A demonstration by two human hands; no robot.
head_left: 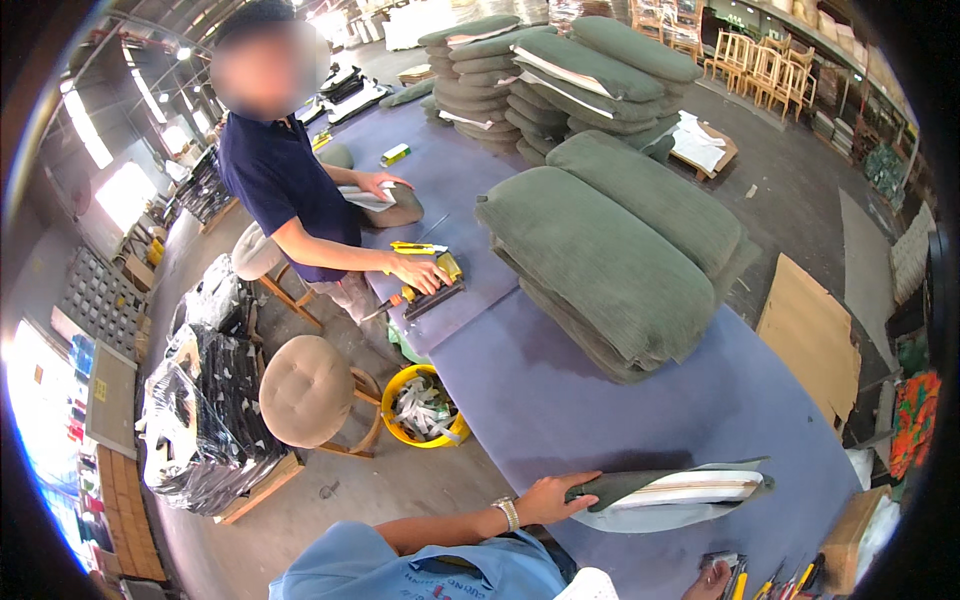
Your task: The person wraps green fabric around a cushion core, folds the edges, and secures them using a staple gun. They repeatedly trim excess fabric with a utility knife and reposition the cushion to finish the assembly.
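Note:
My left hand (556,499) grips the left end of a dark green upholstered pad (680,492), its fingers on top of the folded fabric. The pad lies on the table near me, with its white inner side and a pale strip along the edge showing. At the lower edge, my right hand (708,582) is partly cut off. Its fingers curl beside a small greyish object (722,558) that I cannot make out. Several yellow-handled tools (741,582) lie close to it.
A tall stack of green padded pieces (610,270) stands on the bluish table (560,400). Across from it, a co-worker holds a yellow-and-black staple gun (436,290) and a grey pad (398,206). A yellow bucket of scraps (425,408) and a round stool (307,392) stand at left.

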